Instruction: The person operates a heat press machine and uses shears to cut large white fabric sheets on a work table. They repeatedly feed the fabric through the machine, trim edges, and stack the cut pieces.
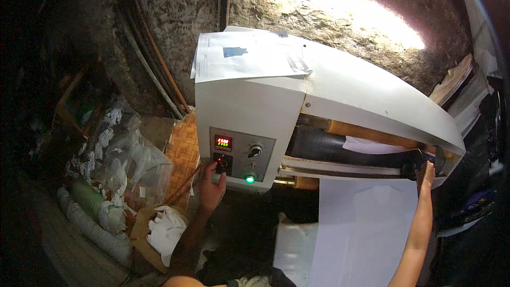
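A large white roller heat press [249,101] stands in front of me. My left hand [211,188] is at its control panel [268,151], thumb and finger bent around a small black dial [222,163]. Beside the dial are a lit digital display [223,142], a black knob [255,151] and a glowing green button [249,179]. My right hand [426,174] reaches to the right end of the dark roller [324,146], its fingers closed; what they grip is hard to see. White paper [366,145] lies against the roller. A long white sheet [340,223] with a faint garment outline hangs below.
Printed sheets [255,56] lie on top of the machine. To the left are crumpled clear plastic [141,157], long rolls [90,223] and an open carton [143,234] holding white material. Poles [154,58] lean on the rough wall, and a bright light shines above.
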A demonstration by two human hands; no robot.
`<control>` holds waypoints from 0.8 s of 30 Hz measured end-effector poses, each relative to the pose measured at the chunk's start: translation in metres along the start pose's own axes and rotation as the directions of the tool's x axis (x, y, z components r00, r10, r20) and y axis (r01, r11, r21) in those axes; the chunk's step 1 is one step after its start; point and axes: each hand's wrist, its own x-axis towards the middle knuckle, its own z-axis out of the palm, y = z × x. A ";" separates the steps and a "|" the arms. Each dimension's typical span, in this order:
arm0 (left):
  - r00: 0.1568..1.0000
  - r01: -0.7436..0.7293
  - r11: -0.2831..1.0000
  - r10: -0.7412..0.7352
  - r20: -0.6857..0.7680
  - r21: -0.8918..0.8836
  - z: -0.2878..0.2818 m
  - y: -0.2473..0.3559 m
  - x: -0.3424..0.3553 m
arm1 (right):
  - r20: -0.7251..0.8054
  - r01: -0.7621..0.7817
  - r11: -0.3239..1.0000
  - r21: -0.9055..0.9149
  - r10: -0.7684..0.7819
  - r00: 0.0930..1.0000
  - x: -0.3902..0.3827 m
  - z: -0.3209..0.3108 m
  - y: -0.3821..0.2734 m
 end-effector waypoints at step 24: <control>0.963 -0.266 0.937 0.247 0.110 0.228 0.004 -0.009 0.011 | -0.155 0.098 0.948 -0.303 -0.151 0.976 0.001 -0.043 -0.089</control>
